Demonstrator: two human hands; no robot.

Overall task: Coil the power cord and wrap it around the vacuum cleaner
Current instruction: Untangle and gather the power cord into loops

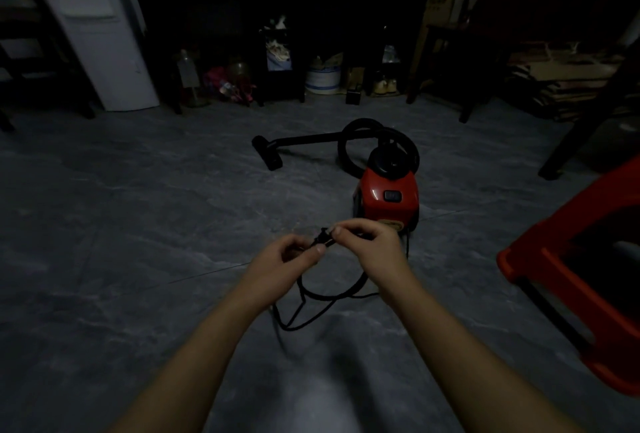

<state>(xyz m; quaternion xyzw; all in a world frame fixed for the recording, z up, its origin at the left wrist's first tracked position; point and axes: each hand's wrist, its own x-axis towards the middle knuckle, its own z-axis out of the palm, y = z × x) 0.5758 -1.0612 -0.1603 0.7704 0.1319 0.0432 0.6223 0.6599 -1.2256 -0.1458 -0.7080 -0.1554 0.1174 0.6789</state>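
Centre frame, before vacuum [388, 195] | left hand [287, 258] pinches cord [329, 295], right hand [375, 245] pinches plug [323, 238] | risk: slack loops below may knot when coiled

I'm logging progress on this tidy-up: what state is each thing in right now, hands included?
left hand: pinches the cord beside the plug.
right hand: pinches the plug.
plug: unplugged, between both hands.
cord: loose loops below the hands, not yet round the vacuum cleaner.
vacuum cleaner: upright on the floor.
hose: looped over its top.
nozzle: lying on the floor.
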